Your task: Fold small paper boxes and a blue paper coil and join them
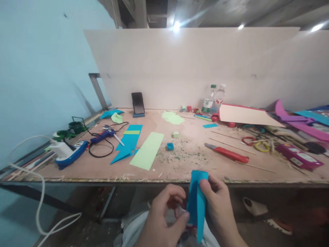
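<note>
The folded blue paper (202,212) is held upright in front of the table's front edge (159,180), its upper end overlapping that edge in view. Beyond it, a strip of tabletop (189,171) runs between the pale green sheet (147,151) on the left and the red cutter (231,155) on the right; green specks, a small blue box (170,146) and a small green box (175,134) occupy its middle. The brown surface ends at a white panel (180,65), with a light blue wall (46,68) to the left. Below the table lies a darker floor. My right hand (218,200) is closed on the paper, thumb across its front, fingers behind. My left hand (166,214) is curled, thumb near the paper's lower left side; whether its fingertips pinch anything, I cannot tell.
</note>
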The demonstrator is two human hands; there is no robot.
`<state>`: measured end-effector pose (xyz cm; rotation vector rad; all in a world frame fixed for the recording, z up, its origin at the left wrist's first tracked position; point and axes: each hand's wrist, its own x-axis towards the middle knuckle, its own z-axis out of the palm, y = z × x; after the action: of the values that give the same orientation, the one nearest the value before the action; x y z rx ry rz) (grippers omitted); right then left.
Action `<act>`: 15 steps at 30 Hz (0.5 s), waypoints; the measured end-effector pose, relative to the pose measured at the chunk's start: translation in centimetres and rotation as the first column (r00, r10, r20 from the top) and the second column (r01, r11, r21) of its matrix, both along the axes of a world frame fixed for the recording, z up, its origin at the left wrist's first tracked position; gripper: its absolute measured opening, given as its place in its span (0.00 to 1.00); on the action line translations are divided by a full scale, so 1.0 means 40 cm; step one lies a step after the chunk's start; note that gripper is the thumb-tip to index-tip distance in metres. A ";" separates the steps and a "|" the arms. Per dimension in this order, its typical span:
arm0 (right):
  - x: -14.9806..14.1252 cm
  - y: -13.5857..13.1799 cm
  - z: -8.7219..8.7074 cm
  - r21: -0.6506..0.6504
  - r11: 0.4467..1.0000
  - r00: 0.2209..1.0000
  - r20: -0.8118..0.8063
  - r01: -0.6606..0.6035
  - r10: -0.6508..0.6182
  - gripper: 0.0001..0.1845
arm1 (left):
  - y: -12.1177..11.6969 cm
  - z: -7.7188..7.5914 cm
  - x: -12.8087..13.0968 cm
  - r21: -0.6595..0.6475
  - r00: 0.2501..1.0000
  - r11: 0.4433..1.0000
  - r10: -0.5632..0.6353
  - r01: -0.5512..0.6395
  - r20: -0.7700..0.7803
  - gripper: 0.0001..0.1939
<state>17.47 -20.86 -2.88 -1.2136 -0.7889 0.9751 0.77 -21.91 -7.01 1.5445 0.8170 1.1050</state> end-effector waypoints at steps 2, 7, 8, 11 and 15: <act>-0.005 0.000 0.010 -0.018 0.999 0.998 0.045 -0.046 0.047 0.31 | -0.007 0.004 0.005 -0.080 1.000 0.997 -0.009 0.009 0.009 0.16; -0.013 -0.008 0.019 -0.028 0.991 0.985 0.110 -0.133 0.135 0.25 | 0.015 0.062 0.002 -0.175 0.998 0.984 0.038 -0.027 0.057 0.11; -0.014 -0.009 0.019 -0.023 0.988 0.982 0.105 -0.152 0.154 0.23 | 0.023 0.075 0.000 -0.177 0.997 0.984 0.039 -0.027 0.065 0.11; -0.016 -0.012 0.022 0.015 0.980 0.977 0.082 -0.198 0.196 0.18 | 0.045 0.109 -0.007 -0.186 0.997 0.983 0.021 -0.008 0.070 0.10; -0.023 -0.019 0.039 0.011 0.964 0.961 0.074 -0.267 0.265 0.16 | 0.054 0.133 -0.014 -0.174 0.998 0.985 0.001 0.010 0.059 0.08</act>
<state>16.57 -21.60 -1.33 -1.1484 -1.0360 1.1432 0.19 -19.77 -1.70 1.3615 0.8464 1.0426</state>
